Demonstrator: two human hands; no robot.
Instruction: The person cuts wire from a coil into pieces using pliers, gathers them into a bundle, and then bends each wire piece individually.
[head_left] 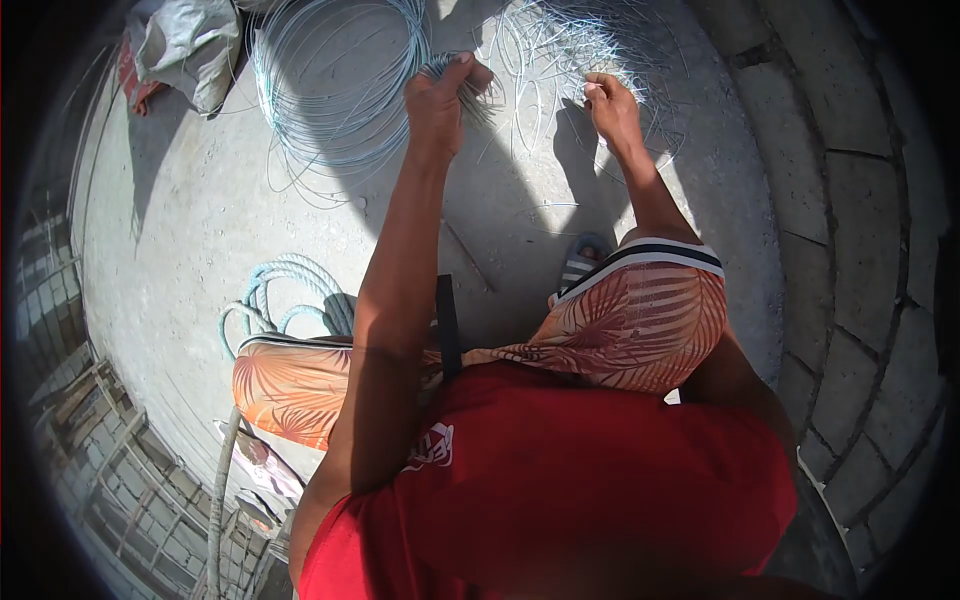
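Observation:
My left hand (440, 95) is closed around a bundle of short cut wire pieces (475, 95), held just above the concrete floor. My right hand (610, 105) reaches down into a loose scatter of thin wire pieces (580, 45) and pinches one of them between its fingertips. A large coil of thin grey wire (330, 80) lies on the floor to the left of my left hand.
A crumpled grey sack (185, 50) lies at the upper left. A coiled pale hose (280, 295) rests by my left knee. My sandalled foot (580, 262) stands on the concrete. A curved block wall (850, 250) rises on the right; a ledge drops away at left.

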